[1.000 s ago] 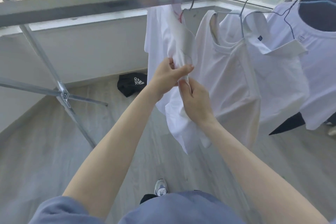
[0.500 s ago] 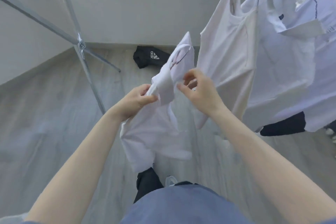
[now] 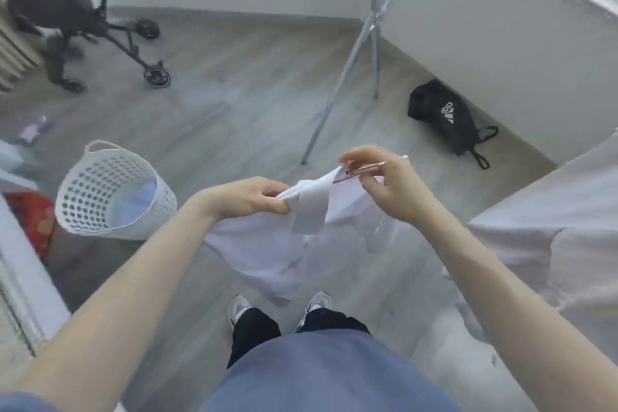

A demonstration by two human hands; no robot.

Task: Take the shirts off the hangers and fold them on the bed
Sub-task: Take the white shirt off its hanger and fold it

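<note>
A white shirt [image 3: 267, 251] hangs crumpled between my two hands above the floor, at the centre of the head view. My left hand [image 3: 247, 199] grips a bunched fold of its fabric. My right hand [image 3: 388, 184] pinches a thin pink wire hanger [image 3: 363, 169] that still sticks out of the shirt's neck. Another white shirt [image 3: 548, 244] hangs at the right edge. No bed is in view.
A white perforated laundry basket [image 3: 100, 187] stands on the floor to the left. Metal rack legs [image 3: 341, 77] rise ahead. A black bag [image 3: 444, 117] lies by the wall, a black stroller [image 3: 83, 13] at the far left. My feet [image 3: 277, 308] are below.
I have turned left and looked down; the hanging rail and window left the view. The shirt with its hanger came off the rail and is now held low between both hands.
</note>
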